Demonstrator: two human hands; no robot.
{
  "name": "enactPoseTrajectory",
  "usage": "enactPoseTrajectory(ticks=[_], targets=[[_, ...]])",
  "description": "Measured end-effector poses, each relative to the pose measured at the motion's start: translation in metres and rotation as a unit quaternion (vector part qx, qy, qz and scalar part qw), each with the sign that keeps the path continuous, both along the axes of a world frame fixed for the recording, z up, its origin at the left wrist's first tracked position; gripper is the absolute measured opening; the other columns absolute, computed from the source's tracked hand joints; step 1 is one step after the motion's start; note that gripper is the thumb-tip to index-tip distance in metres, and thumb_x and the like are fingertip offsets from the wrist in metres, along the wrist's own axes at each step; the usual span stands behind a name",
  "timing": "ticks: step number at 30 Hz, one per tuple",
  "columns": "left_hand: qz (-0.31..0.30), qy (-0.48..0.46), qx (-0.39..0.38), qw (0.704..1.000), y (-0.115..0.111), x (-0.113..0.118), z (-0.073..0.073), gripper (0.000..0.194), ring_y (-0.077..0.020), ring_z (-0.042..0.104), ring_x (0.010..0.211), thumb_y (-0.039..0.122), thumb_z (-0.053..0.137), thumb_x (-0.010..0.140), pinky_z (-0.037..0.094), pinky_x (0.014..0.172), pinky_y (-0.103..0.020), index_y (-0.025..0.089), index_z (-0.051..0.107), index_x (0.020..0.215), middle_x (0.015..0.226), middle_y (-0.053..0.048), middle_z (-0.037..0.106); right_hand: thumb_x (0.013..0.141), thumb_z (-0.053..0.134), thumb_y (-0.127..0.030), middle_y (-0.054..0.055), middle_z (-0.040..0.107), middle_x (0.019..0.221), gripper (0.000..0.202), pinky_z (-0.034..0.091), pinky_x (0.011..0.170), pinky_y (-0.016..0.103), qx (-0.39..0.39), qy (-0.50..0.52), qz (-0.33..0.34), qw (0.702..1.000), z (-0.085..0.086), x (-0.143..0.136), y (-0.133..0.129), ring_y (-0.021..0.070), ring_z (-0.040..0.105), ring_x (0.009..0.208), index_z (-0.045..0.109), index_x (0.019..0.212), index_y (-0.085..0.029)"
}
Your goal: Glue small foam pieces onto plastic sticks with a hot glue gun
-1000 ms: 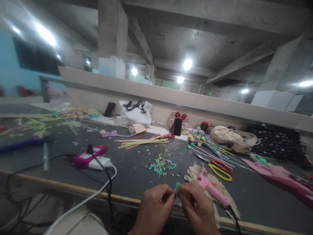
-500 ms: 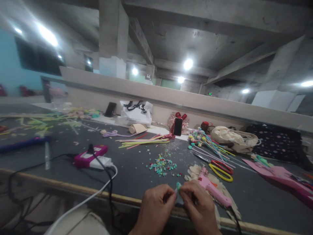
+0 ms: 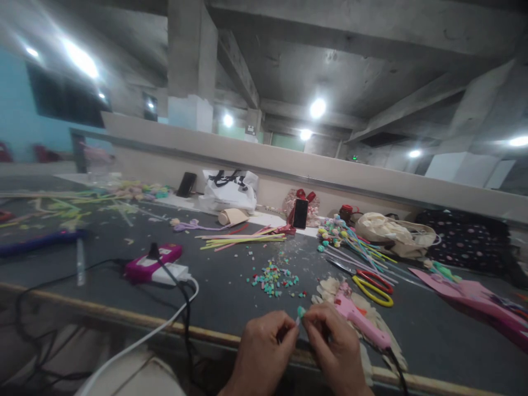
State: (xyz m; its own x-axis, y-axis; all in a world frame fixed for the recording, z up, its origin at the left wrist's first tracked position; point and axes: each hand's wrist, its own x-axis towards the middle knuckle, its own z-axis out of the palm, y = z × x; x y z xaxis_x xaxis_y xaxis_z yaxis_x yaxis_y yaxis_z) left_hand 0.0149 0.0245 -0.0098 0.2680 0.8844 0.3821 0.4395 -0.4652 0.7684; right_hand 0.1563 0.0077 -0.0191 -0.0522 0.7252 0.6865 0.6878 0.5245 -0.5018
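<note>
Close to the table's front edge, my left hand [image 3: 268, 338] pinches a thin pale stem between thumb and forefinger. At the stem's top is a small teal piece [image 3: 301, 312], and the fingertips of my right hand [image 3: 333, 336] are closed on its side. The fingers hide most of both. Just beyond my hands lies a loose pile of small teal, red and yellow bits [image 3: 273, 279]. To the right of my right hand a pink glue gun [image 3: 362, 322] lies on a cream glove [image 3: 329, 290], its nozzle end pointing away from me.
Scissors [image 3: 373, 290] with red and yellow handles lie behind the glue gun. Coloured sticks [image 3: 241, 240], finished stems with round heads [image 3: 335, 230] and a propped phone [image 3: 300, 213] stand farther back. A purple power strip [image 3: 154, 264] with trailing cables is on the left.
Almost nothing differs. Both hands stay at the same place around the stem and the teal piece, with only a slight shift of the fingers.
</note>
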Motion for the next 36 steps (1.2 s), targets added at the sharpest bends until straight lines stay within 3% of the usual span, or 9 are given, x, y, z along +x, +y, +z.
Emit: enactPoseTrajectory(ticks=[5,8,11,14,21,29,32,36], targets=[[0.009,-0.059,-0.062,0.996,0.005,-0.001,0.000,0.021,-0.0107,0.050,0.051,0.027,0.046,0.068,0.033,0.049,-0.018,0.018,0.060,0.056,0.050,0.002,0.057,0.074,0.048,-0.017,0.002,0.058,0.067,0.012,0.040,0.054,0.022,0.029,0.037,0.020,0.999,0.003,0.001,-0.005,0.0145,0.053,0.061,0.059,0.078,-0.020],[-0.003,-0.136,-0.145,0.980,0.010,-0.001,0.001,0.020,-0.0084,0.043,0.041,0.032,0.050,0.064,0.031,0.042,-0.018,0.016,0.058,0.055,0.043,0.004,0.052,0.072,0.051,-0.022,0.001,0.058,0.065,0.015,0.040,0.048,0.021,0.015,0.118,-0.030,0.992,0.002,0.001,-0.012,0.0134,0.053,0.053,0.060,0.084,-0.022],[-0.050,-0.241,-0.237,0.940,0.013,-0.003,0.004,0.018,-0.0050,0.034,0.032,0.031,0.055,0.060,0.024,0.035,-0.018,0.015,0.052,0.053,0.039,0.007,0.046,0.073,0.050,-0.028,-0.004,0.048,0.049,0.013,0.033,0.037,0.019,-0.048,0.172,-0.057,0.982,-0.005,-0.002,-0.016,0.0094,0.044,0.038,0.059,0.079,-0.020],[-0.078,-0.341,-0.301,0.887,0.013,-0.006,0.004,0.017,-0.0028,0.027,0.029,0.030,0.059,0.059,0.019,0.033,-0.016,0.016,0.050,0.055,0.036,0.010,0.038,0.072,0.049,-0.032,-0.005,0.041,0.045,0.018,0.030,0.037,0.018,-0.079,0.153,-0.020,0.985,-0.013,-0.009,-0.012,0.0084,0.039,0.038,0.058,0.064,-0.019],[-0.103,-0.429,-0.358,0.823,0.018,-0.009,-0.002,0.026,-0.0046,0.037,0.036,0.032,0.070,0.047,0.027,0.039,-0.017,0.015,0.052,0.053,0.040,0.008,0.045,0.070,0.048,-0.040,-0.003,0.048,0.049,0.026,0.031,0.038,0.017,-0.139,0.175,0.056,0.973,-0.021,-0.028,0.004,0.0083,0.041,0.042,0.060,0.066,-0.017],[-0.098,-0.425,-0.352,0.828,0.023,-0.007,-0.007,0.026,-0.0056,0.040,0.037,0.030,0.072,0.043,0.028,0.041,-0.018,0.014,0.056,0.055,0.042,0.006,0.050,0.066,0.051,-0.045,0.000,0.052,0.048,0.031,0.035,0.043,0.019,-0.200,0.245,0.095,0.944,-0.030,-0.033,0.013,0.0109,0.045,0.046,0.057,0.059,-0.014],[-0.083,-0.435,-0.356,0.823,0.027,-0.005,-0.012,0.027,-0.0070,0.043,0.038,0.031,0.072,0.043,0.028,0.041,-0.018,0.015,0.058,0.059,0.044,0.005,0.053,0.066,0.052,-0.044,-0.002,0.048,0.045,0.032,0.033,0.042,0.018,-0.209,0.239,0.086,0.944,-0.026,-0.035,0.011,0.0093,0.042,0.043,0.055,0.055,-0.014],[-0.081,-0.398,-0.345,0.846,0.029,-0.006,-0.015,0.027,-0.0079,0.043,0.038,0.031,0.072,0.043,0.027,0.041,-0.019,0.014,0.060,0.060,0.043,0.004,0.054,0.066,0.053,-0.041,-0.003,0.045,0.043,0.029,0.030,0.040,0.017,-0.213,0.212,0.057,0.952,-0.020,-0.037,0.007,0.0083,0.038,0.042,0.053,0.053,-0.015]])
